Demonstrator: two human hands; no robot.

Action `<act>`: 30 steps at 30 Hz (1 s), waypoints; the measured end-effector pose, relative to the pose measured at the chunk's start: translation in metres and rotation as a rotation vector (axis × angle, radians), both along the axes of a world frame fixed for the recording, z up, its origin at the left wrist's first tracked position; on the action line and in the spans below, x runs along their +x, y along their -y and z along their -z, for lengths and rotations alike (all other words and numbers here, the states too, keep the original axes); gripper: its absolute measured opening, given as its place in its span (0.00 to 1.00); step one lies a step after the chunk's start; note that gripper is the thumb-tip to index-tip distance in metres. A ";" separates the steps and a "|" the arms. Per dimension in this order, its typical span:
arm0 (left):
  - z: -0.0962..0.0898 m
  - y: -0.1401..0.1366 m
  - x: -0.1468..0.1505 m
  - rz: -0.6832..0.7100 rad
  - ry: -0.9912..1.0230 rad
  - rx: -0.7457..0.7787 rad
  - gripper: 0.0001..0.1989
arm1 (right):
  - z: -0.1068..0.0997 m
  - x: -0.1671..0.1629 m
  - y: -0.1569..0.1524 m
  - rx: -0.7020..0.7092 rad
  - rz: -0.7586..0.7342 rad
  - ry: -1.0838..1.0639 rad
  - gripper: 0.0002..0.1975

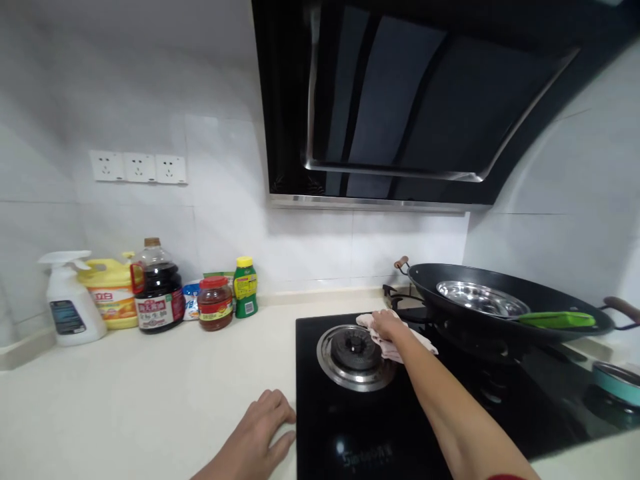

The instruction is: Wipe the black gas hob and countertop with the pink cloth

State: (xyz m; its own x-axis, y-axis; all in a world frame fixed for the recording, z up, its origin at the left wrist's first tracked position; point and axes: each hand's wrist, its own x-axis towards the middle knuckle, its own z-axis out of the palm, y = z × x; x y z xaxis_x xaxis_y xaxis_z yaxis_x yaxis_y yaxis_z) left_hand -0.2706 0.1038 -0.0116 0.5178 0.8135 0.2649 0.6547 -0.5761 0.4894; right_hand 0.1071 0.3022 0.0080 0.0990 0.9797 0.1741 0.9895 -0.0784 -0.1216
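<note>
My right hand (389, 324) presses a pale pink cloth (393, 348) onto the black glass cooktop (345, 423), its fingers closed over the cloth. The cloth lies against the right side of the round steel ring (327, 367) that surrounds the left burner (356, 347). Low in the view, my left hand (265, 427) rests on the pale countertop beside the cooktop's left edge. Its fingers are loosely bent with the thumb apart, and it holds nothing.
A large black wok (540, 287) sits on the right, holding a steel strainer (483, 297) with a green handle (557, 320). Bottles, including soy sauce (159, 290), and a red-lidded jar (215, 307) line the back wall. A range hood (390, 100) overhangs the cooktop.
</note>
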 end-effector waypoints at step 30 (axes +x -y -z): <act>0.004 -0.028 -0.024 -0.205 0.324 0.225 0.12 | -0.003 -0.180 0.075 -0.141 -1.066 -0.380 0.09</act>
